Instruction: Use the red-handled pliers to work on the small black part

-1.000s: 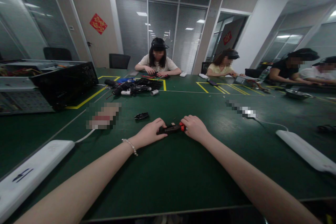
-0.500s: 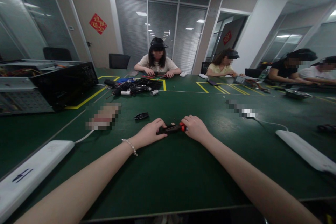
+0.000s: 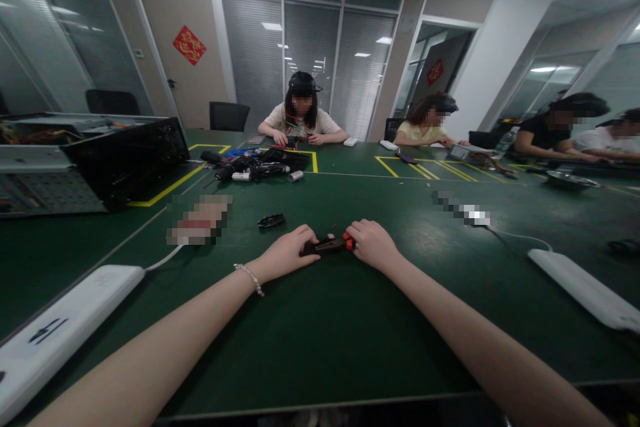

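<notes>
Near the middle of the green table, my right hand (image 3: 374, 241) is closed around the red handles of a pair of pliers (image 3: 339, 244). The dark jaws point left, toward my left hand (image 3: 286, 251). Between thumb and fingers, that hand pinches a black plastic part (image 3: 312, 250) against the jaws; how firmly they bite on it I cannot tell. A small pale fragment (image 3: 331, 236) lies just beyond the pliers. Up and to the left rests a separate black plastic shell piece (image 3: 271, 221).
An open computer case (image 3: 125, 163) stands at the left, near a pile of dark cables and tools (image 3: 260, 161). White power banks lie left (image 3: 95, 307) and right (image 3: 580, 287), each cabled to a blurred device. Several people sit at the table's far side.
Both hands keep nearly the same grip and place. The view has shifted very slightly. The person opposite has moved their hands a little, lifting thin wires.
</notes>
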The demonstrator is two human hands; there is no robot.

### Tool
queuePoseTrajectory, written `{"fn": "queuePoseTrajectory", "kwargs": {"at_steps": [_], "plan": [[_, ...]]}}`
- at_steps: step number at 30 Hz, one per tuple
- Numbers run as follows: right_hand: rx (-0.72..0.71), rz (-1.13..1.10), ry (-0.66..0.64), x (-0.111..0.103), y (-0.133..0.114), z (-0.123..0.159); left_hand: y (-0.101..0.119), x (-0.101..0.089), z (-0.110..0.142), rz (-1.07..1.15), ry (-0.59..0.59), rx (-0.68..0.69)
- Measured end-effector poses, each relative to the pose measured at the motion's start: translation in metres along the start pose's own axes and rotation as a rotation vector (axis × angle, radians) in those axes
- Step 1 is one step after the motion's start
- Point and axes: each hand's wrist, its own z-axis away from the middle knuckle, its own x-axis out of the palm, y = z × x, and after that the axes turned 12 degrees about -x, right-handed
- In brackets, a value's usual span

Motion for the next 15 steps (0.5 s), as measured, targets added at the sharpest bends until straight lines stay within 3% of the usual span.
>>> {"fn": "queuePoseTrajectory", "kwargs": {"at_steps": [15], "plan": [[0.007,-0.002,-0.016,-0.0008,0.0003,-0.0003,0.0015,-0.0014,-0.0001,-0.005,-0.005,-0.007]]}}
